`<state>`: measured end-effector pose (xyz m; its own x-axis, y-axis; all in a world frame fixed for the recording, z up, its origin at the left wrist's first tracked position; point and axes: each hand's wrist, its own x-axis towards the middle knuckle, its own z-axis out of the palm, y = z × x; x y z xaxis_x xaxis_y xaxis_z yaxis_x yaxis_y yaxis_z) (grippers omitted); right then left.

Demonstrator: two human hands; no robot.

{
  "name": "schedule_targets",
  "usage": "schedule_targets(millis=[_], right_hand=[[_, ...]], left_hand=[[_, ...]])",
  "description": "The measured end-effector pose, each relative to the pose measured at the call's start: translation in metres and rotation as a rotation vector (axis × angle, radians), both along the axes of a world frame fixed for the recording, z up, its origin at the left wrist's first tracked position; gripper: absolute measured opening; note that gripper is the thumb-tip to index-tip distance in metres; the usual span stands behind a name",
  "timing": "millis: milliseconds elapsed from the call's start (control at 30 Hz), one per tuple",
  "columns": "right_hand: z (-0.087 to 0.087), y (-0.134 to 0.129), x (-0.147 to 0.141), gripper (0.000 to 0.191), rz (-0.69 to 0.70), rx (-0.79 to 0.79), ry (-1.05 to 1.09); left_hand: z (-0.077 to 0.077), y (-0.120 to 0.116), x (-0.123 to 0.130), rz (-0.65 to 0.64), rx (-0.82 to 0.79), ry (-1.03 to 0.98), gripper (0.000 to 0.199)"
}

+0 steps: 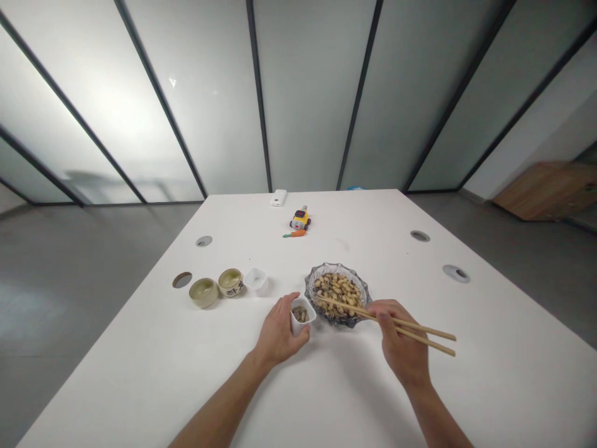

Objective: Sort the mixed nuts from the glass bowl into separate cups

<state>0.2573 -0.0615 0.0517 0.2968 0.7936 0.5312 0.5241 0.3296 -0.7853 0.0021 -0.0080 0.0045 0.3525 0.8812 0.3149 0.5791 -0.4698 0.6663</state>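
My left hand point(281, 330) is closed around a small white cup point(297, 325), which has some sunflower seeds point(301, 313) inside. Close to its right stands a scalloped glass bowl point(364, 287), filled with peanuts point(336, 287) in their shells and darker seeds mixed among them. My right hand point(405, 339) grips a pair of wooden chopsticks point(426, 330) at the bowl's right edge. The chopstick tips reach over the bowl's left part, touching or just above the contents; I cannot tell whether anything is pinched between them.
Left of the cup stand another white cup point(256, 282) and two greenish ceramic bowls point(204, 292). Farther back on the white table point(373, 230) are a toy car point(300, 218), an orange toy screwdriver point(296, 234) and a white device point(278, 198). Several round cable holes point(182, 280) line the sides.
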Motion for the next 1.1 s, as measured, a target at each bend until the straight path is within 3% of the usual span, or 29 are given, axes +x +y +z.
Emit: schedule_targets(millis=[400,733,967,1100], right_hand=[[0.004,0.001,-0.001,0.026,0.075,0.009,-0.302],[0.006,-0.002,-0.002,0.027,0.127,-0.022,-0.274],[-0.003,-0.005,-0.004,0.016,0.289,-0.050,-0.292],[0.001,-0.007,-0.002,0.016,0.203,0.011,-0.265]], left_hand=[[-0.001,-0.001,-0.001,0.005,-0.027,-0.004,0.064],[0.001,-0.001,-0.001,0.012,-0.057,-0.008,0.064],[0.001,-0.001,0.000,0.005,-0.046,-0.016,0.063],[0.001,-0.001,0.000,0.008,-0.064,-0.021,0.063]])
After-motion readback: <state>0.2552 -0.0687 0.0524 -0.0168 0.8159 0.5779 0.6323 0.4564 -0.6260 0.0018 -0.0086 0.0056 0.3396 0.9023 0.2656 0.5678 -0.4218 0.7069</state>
